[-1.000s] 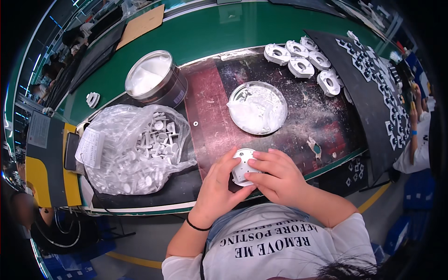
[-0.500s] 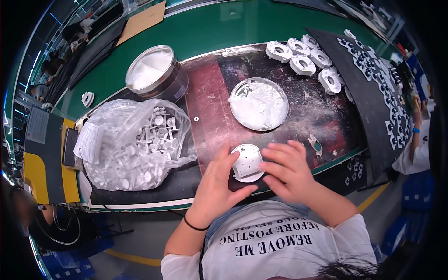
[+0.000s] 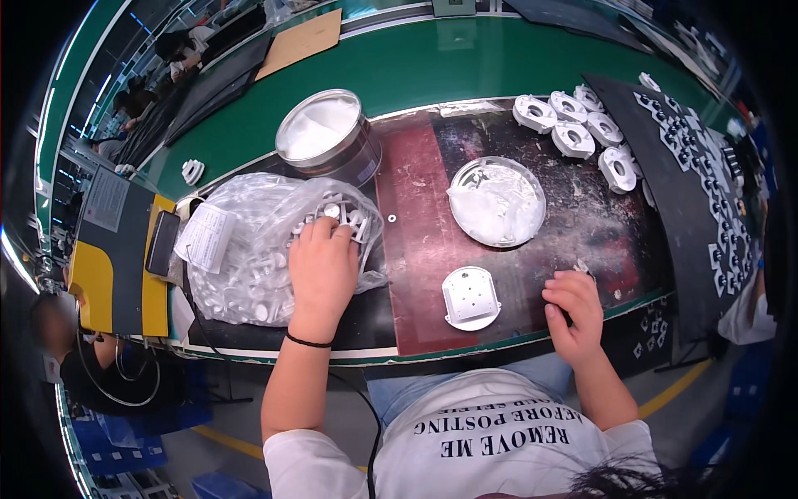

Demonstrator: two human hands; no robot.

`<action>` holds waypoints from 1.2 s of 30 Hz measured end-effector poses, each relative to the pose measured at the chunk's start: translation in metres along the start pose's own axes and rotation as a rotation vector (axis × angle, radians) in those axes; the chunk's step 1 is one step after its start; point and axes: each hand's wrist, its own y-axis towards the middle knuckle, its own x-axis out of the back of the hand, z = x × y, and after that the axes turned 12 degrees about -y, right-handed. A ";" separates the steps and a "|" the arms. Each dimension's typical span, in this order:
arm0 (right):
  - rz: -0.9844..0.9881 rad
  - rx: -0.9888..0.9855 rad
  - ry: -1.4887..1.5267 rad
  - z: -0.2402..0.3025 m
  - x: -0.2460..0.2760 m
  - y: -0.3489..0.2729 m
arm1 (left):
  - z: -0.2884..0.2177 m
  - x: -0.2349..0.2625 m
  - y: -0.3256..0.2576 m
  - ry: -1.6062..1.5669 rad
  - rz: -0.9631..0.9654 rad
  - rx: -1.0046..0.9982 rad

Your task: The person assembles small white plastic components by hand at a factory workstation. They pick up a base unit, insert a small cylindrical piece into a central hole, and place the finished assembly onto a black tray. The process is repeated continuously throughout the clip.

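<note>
Head view: the worker's right hand (image 3: 577, 313), empty, curls loosely, thumb apart; a white round housing (image 3: 472, 299) lies on the worn mat (image 3: 420, 274), likely light, stiff, best lifted by its rim; beyond, the left hand (image 3: 322, 262) reaches among white pegs (image 3: 359, 219) in a clear bag (image 3: 249, 198), its grip hidden.

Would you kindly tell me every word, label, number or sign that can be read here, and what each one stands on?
White shirt: large black lettering, upside down in view; legible, but I do not copy out wording.
Clear plastic bag: white paper slip at its left, print too small to read.
Metal tin: small pale label, unreadable.
Grey and yellow panel: pale sheet, too small to read.
</note>
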 end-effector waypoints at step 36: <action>0.071 0.043 -0.431 -0.064 -0.009 0.074 | -0.061 -0.012 -0.024 -0.855 -0.085 -0.075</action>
